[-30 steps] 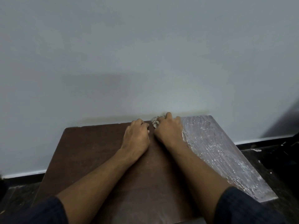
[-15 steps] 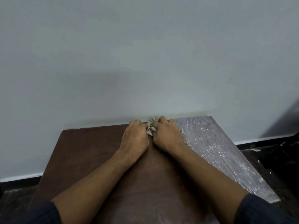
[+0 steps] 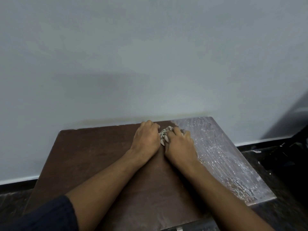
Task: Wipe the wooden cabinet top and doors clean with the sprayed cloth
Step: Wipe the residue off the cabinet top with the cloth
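We clutch cloth (image 3: 164, 134) between left hand (image 3: 146, 139) and right hand (image 3: 180, 147); shifted nearer along cabinet top (image 3: 93, 157); left half unwiped

Two hands side by side on a cabinet top (image 3: 93, 157) set against the wall (image 3: 150, 55).
The left hand (image 3: 145, 139) and right hand (image 3: 180, 147) lie near the back edge, the cloth (image 3: 164, 135) bunched between them; wet streaks (image 3: 216, 152) cover the top's right side.
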Demonstrator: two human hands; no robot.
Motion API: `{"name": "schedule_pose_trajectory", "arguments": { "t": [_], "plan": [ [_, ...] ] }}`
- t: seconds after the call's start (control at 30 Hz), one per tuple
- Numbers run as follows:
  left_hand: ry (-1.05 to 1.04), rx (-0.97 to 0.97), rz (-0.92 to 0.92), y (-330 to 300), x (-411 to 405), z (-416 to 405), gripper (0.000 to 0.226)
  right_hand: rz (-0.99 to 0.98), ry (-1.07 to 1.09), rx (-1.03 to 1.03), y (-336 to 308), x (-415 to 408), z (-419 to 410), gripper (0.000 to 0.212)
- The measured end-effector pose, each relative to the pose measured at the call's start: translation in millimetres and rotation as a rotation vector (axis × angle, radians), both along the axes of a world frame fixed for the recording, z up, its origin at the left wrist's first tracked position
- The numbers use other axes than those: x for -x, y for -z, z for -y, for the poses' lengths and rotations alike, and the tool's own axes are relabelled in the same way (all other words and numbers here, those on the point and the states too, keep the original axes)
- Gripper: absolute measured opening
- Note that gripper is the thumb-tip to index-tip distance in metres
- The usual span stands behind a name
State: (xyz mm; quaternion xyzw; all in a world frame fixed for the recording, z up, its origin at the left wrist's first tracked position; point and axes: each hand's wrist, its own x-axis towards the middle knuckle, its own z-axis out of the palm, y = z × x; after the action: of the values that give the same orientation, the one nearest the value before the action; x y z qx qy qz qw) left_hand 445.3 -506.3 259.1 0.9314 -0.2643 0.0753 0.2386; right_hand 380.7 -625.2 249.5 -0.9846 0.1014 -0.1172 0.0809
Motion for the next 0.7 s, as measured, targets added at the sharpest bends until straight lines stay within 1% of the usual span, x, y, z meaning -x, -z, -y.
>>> {"name": "schedule_pose_trajectory", "arguments": {
  "t": [0.13,0.3,0.37,0.47,0.57,0.7],
  "plan": [
    [0.032,-0.035,0.020,1,2,15,0.024,-0.083,0.050,-0.058,-11,-20,5,0.040],
    [0.019,-0.088,0.024,-5,-2,16,0.027,-0.143,0.098,-0.079,-20,-51,21,0.041],
    [0.016,-0.078,0.028,-5,-3,13,0.024,-0.134,0.084,-0.087,-21,-47,19,0.042],
    [0.019,-0.071,0.029,-2,-3,9,0.022,-0.125,0.001,-0.053,-16,-24,15,0.042],
    [0.040,-0.075,0.031,2,-2,8,0.026,-0.093,-0.018,-0.008,-11,-11,19,0.039],
    [0.054,-0.088,0.054,4,7,9,0.035,-0.111,0.068,-0.002,-18,-43,25,0.039]
  ]
}}
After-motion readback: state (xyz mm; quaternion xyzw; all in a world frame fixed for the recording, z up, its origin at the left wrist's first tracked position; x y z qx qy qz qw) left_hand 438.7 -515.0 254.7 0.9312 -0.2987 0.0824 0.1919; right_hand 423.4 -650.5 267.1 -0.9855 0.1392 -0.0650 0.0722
